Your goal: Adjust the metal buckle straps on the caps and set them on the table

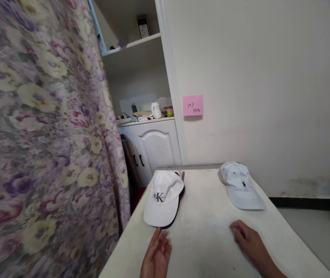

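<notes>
A white cap with a black CK logo (pixel 163 197) lies on the white table (pixel 208 227) at its left side, stacked on a dark cap whose edge shows beneath it. A second white cap with a small dark emblem (pixel 240 184) lies at the far right. My left hand (pixel 156 255) rests flat, fingers stretched, just short of the CK cap's brim. My right hand (pixel 248 239) lies palm down on the table, fingers loosely curled, in front of the second cap. Neither hand holds anything.
A floral curtain (pixel 43 135) hangs along the left. Behind the table stand a white cabinet (pixel 153 144) with a jug and clutter on top, and shelves above. A pink sticky note (pixel 193 105) is on the wall. Floor lies to the right.
</notes>
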A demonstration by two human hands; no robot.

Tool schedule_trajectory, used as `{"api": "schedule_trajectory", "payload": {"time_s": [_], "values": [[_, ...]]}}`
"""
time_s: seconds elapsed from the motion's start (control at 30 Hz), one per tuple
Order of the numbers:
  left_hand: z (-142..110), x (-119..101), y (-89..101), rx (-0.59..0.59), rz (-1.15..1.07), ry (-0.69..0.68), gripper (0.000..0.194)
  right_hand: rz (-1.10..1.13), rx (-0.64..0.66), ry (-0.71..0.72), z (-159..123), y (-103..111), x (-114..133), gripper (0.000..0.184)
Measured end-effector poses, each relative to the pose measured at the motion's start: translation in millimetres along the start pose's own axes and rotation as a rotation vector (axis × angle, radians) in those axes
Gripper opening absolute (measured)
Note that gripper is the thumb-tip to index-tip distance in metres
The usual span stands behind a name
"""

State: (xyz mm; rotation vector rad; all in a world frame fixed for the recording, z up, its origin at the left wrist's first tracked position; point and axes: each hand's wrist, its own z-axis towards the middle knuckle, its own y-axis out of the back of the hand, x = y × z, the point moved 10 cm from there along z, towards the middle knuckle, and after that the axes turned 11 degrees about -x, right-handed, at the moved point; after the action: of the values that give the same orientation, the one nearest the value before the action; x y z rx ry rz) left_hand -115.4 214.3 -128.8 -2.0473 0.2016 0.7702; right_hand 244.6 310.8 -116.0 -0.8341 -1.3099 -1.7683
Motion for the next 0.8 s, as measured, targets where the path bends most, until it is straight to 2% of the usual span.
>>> {"api": "schedule_trajectory", "payload": {"time_s": [0.37,0.5,0.6,0.8], "values": [[2,-8,-3.3,-0.033,-0.028,-0.021,0.033,0.003,0.020,-0.015,1,-2,-2,0.031],[3,-17,-8.7,-0.047,-0.009,-0.050,0.030,0.011,0.010,-0.011,3,-1,-2,0.031],[3,-29,-22.6,-0.027,-0.004,-0.080,0.025,0.022,0.004,-0.016,4,-1,-3,0.030],[13,-50,-69.5,0.039,-0.025,-0.119,0.028,0.054,0.001,-0.022,3,-2,-4,0.027]]}}
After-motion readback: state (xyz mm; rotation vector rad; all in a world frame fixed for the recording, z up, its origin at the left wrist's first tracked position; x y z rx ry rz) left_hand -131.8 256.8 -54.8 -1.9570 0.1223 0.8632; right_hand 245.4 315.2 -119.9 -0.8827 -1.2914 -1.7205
